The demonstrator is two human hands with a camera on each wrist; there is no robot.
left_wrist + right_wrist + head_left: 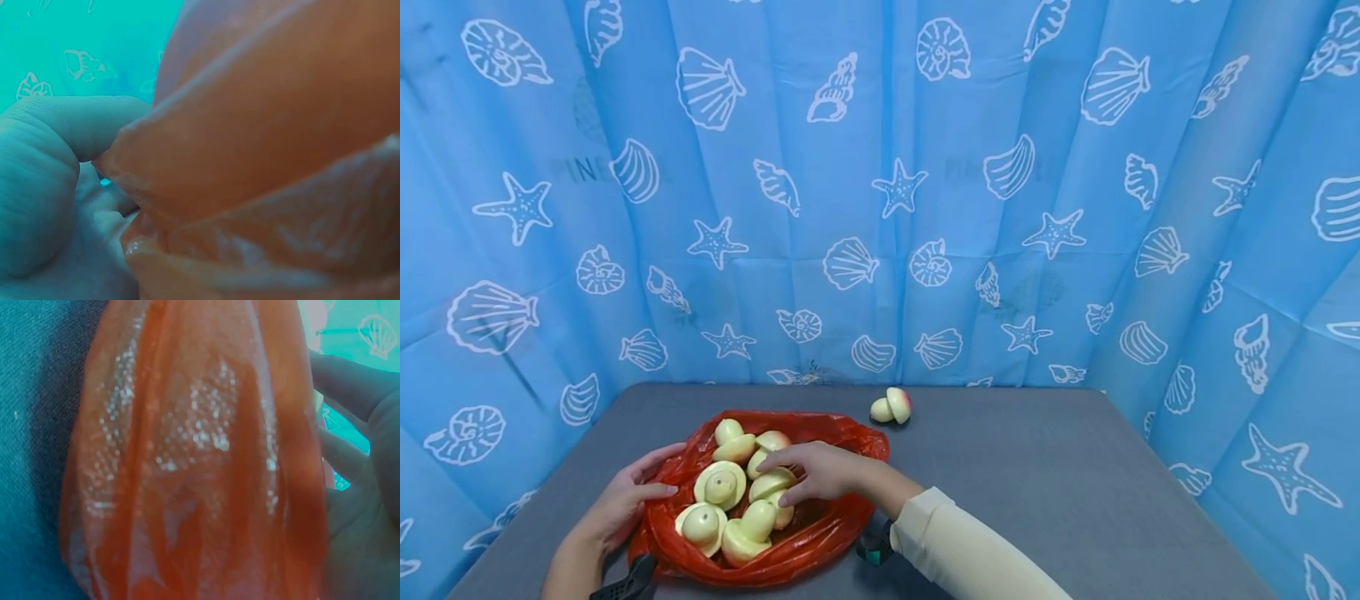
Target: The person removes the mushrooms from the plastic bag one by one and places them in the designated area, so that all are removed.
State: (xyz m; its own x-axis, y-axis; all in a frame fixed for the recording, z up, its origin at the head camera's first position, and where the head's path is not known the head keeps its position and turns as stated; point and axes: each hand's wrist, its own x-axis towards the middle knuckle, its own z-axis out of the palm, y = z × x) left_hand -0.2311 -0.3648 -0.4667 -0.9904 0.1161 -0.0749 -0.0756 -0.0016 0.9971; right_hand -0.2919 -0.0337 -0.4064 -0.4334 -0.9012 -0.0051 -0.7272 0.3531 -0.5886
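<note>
A red plastic bag (827,550) lies spread open on the table, holding several pale yellow-green toy mushrooms, among them one mushroom (721,485) with its stem facing up. At the bag's left rim my left hand (625,500) pinches the plastic, thumb on the inner side; the left wrist view shows the orange-red film (250,144) beside the bent fingers. Reaching in from the right, my right hand (823,473) has its bent fingers and thumb on either side of a mushroom (771,483) in the pile. The bag's side hides part of that hand in the right wrist view.
Behind the bag's right end, a lone mushroom with a pinkish cap (892,406) lies on the grey table (1015,492). A blue curtain (880,208) with white shell prints hangs behind and along both sides. Dark straps sit at both wrists.
</note>
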